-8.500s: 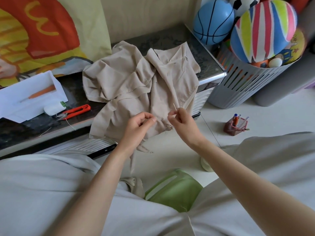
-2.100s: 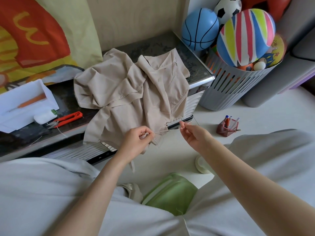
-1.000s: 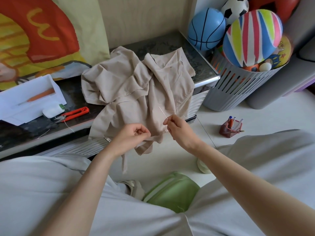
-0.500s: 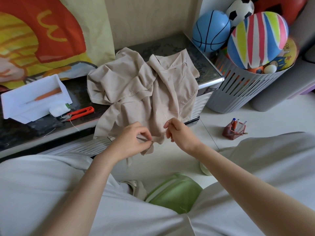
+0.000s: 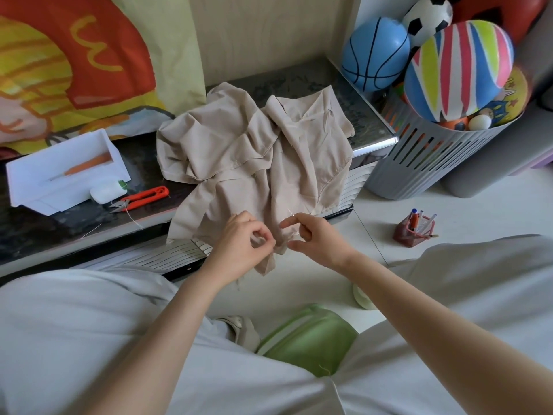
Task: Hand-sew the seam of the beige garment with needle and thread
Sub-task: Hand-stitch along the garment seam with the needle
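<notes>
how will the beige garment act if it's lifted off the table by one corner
Probably floppy: the beige garment lies in soft creases and droops over the table edge. Likely light: the left hand holds its hanging hem with only a fingertip pinch. A tug might slide it off, since part of it hangs past the edge.

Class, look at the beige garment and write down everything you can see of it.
The beige garment is thin, woven-looking cloth, crumpled into soft folds, with stitched hems and seams showing. Most of it lies heaped on the dark tabletop, and its lower part hangs over the front edge. The left hand pinches the hanging lower edge, and the right hand, holding a needle, meets the same edge.
</notes>
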